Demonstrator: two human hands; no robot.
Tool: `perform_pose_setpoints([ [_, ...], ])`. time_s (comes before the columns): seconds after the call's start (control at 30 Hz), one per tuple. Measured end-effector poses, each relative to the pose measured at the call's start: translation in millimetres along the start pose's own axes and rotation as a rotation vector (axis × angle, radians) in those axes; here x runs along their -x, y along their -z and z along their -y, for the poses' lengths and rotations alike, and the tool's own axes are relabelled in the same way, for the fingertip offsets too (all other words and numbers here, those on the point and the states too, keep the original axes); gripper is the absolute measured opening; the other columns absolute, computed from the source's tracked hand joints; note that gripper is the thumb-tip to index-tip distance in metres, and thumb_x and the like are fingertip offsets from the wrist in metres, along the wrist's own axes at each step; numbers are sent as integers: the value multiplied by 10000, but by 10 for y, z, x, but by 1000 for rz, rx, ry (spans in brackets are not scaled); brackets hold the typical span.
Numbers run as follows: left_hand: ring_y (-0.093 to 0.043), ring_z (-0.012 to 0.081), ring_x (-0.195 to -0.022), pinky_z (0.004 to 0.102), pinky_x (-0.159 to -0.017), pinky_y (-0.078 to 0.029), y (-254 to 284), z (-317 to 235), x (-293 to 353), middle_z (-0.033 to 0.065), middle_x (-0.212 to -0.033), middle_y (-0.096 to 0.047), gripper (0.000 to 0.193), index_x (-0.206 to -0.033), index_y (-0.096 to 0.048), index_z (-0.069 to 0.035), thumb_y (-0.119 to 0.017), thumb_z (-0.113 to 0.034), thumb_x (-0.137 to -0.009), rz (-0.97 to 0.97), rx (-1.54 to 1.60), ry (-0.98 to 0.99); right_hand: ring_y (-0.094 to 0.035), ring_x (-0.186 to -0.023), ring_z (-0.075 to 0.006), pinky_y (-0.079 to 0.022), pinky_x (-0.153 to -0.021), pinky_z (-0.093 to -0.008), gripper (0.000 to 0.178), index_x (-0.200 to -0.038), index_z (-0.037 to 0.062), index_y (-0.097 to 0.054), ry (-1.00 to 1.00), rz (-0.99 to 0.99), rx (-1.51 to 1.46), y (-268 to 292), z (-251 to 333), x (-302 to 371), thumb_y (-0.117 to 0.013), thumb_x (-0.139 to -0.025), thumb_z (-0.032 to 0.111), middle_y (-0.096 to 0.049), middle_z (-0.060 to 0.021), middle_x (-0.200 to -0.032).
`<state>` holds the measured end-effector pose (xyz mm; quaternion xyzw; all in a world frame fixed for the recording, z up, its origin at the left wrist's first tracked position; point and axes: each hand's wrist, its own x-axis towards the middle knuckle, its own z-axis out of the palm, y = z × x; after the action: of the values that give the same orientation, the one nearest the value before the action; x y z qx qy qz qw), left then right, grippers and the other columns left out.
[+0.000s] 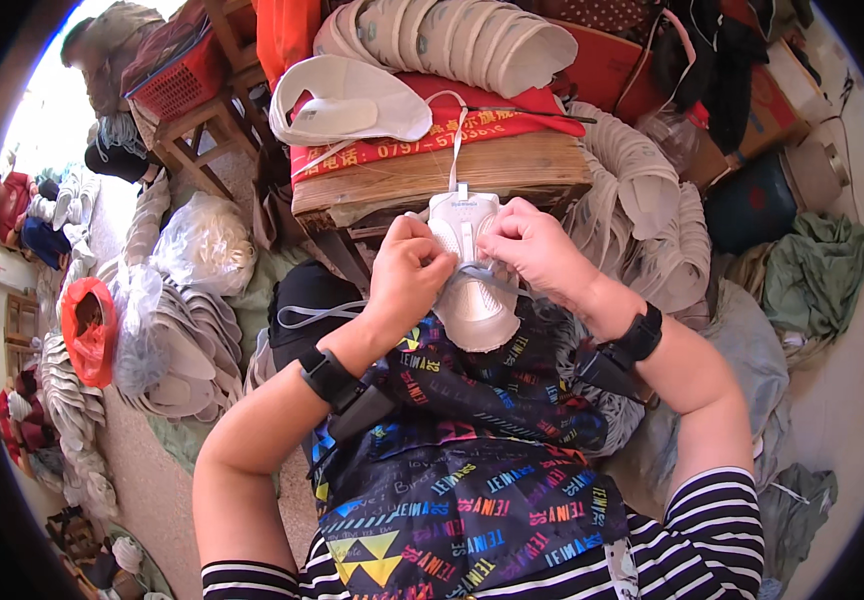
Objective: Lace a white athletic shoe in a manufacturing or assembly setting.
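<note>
Red bag (89, 335): one, sitting well left of the left hand.
Red basket (174, 85): one, resting up and left, well beyond the left hand.
Clear bag (207, 242): one, bulging left of the left hand.
Wristbands: two, both black; one (329, 376) is circling the wrist just below the left hand, the other (640, 336) the wrist below the right.
Loose upper (397, 108): one, lying on the wooden bench (432, 178), straight beyond the left hand.
Left hand (399, 272): one, fingers curling in, grasping the white shoe upper (478, 305) by its left edge.
Worked piece: one, standing out between both hands, its rounded toe pointing back toward the patterned apron (472, 480).
Its look: white all over, tiny perforations dotting the toe, a pale tongue showing at the far end.
Grey lace (480, 272): crossing the middle, while a grey loop is trailing out left of the left hand.
Nested uppers (442, 45): one row, beyond both hands, overlapping too tightly for an exact count.
Right hand (544, 252): one, thumb and fingers pinching the right edge; whether lace is sitting between those fingertips, I cannot tell.
Green cloth (817, 275): one heap, slumping well right of the right hand.
</note>
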<state>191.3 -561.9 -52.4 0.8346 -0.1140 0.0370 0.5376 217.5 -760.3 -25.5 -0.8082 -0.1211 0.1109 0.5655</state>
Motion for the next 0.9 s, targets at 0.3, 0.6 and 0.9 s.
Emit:
perform_pose_setpoints([
  [0.3,-515,132,-819,258,-671,-435,334,-786,-189,55,-941,-530,87,-825,-693,7,-705,-78,-835,-259,224,-305,-517,-716,-54,-438,-663,-208,162,-875,35,-662,105,184,-363,133,762,170,-635,-942,179,-534,16,-925],
  [0.6,-530,179,-951,267,-786,-462,317,-543,-443,82,-998,-532,108,-867,-727,-21,-714,-121,-829,-328,239,-184,-652,-750,-119,-559,-659,-269,186,-993,46,-620,-42,287,-598,86,787,-198,-564,-985,223,-640,-32,-930],
  [0.9,-466,55,-559,205,-538,-374,454,-506,-430,-3,-942,-630,635,-1294,-555,-33,-297,-546,-1021,563,550,199,-635,-731,-143,-535,-726,-293,131,-947,12,-629,411,143,-377,854,2127,-569,-571,-920,126,-643,-82,-901],
])
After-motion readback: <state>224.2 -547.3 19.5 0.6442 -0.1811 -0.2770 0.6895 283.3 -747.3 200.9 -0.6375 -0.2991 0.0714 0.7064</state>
